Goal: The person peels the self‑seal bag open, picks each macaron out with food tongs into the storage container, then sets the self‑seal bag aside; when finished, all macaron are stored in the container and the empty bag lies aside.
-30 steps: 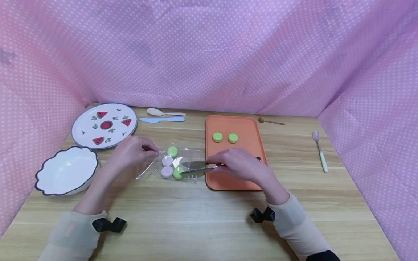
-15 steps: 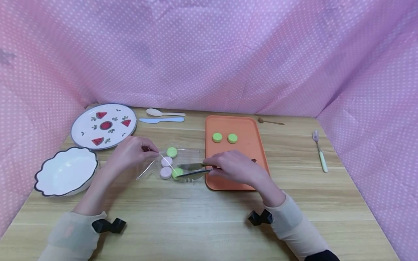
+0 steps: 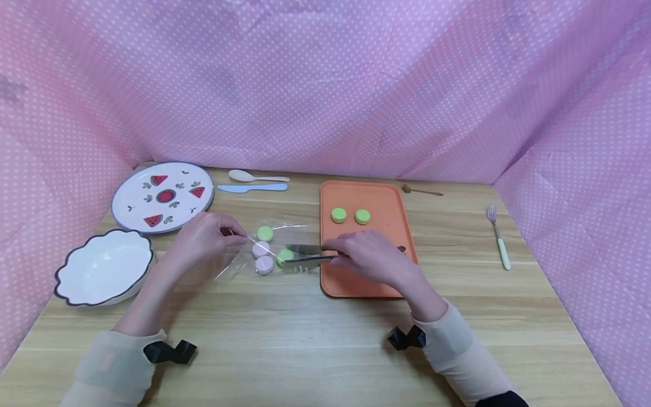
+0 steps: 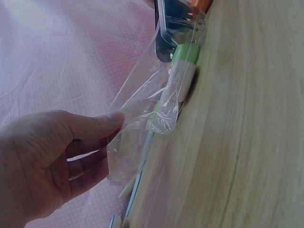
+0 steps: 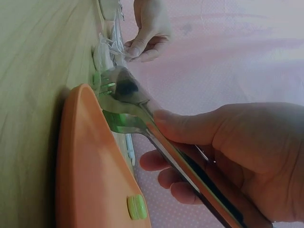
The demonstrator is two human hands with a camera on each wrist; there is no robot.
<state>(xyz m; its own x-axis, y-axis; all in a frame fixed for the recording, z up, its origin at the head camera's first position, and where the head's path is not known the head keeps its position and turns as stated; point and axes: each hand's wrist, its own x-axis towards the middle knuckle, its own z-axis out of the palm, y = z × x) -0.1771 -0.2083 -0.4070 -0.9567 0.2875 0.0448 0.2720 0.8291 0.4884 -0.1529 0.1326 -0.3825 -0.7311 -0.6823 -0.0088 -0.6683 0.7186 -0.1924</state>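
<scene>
My left hand [image 3: 208, 237] pinches the edge of a clear plastic bag [image 4: 126, 159] between thumb and fingers. Inside the bag lie a green macaron [image 3: 265, 234], two lilac ones, and another green macaron [image 3: 285, 258] nearest the tongs. My right hand [image 3: 373, 257] grips metal tongs [image 5: 164, 152] above an orange tray [image 3: 366, 195]. The tongs' ends reach into the bag, right beside or around that nearer green macaron; whether they clasp it I cannot tell. Two green macarons [image 3: 351, 215] sit apart on the tray.
At the far left stand a watermelon-patterned plate [image 3: 132, 186] and a white scalloped bowl [image 3: 102, 263]. A pale spoon [image 3: 244, 175] and blue knife [image 3: 249, 187] lie behind the bag. A small brown dipper [image 3: 422, 190] lies beyond the tray, a fork [image 3: 500, 243] to the right.
The tongs dipped slightly left and toward me, then moved back right and away. The green macaron at their ends has shifted right and away, and the bag's contents have shifted. The left hand stays put.
</scene>
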